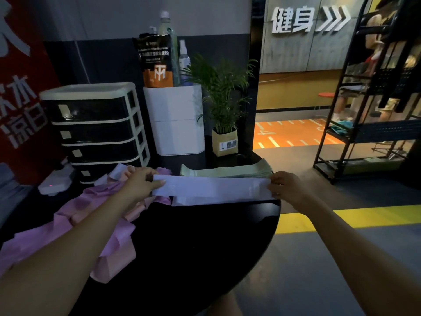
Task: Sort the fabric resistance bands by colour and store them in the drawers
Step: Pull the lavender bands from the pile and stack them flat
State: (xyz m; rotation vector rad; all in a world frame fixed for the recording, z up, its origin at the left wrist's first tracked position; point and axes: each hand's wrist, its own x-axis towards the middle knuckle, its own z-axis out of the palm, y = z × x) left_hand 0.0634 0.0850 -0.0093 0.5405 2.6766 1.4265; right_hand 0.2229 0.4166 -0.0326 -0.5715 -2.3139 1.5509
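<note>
Both hands hold one pale lavender-white band (211,187) stretched flat between them, just above the black round table (205,242). Left hand (141,182) pinches the band's left end, thumb on top, fingers curled under. Right hand (286,185) pinches the right end, fingertips curled round the edge. Another white band (182,201) lies on the table right under the held one, its edge showing below it. Behind, a flat stack of light green bands (227,171) sits on the table near the far right rim. Left side of the table: a messy pile of pink and purple bands (75,220), partly under the left forearm. Drawer unit (95,126) stands at back left, white frame, dark drawers, all look closed; the bottom one is partly hidden by the pile. Beside it a white bin (177,119) carrying a black-orange pouch (156,61) and bottles, then a potted plant (224,124). A small white device (55,182) sits at far left.
</note>
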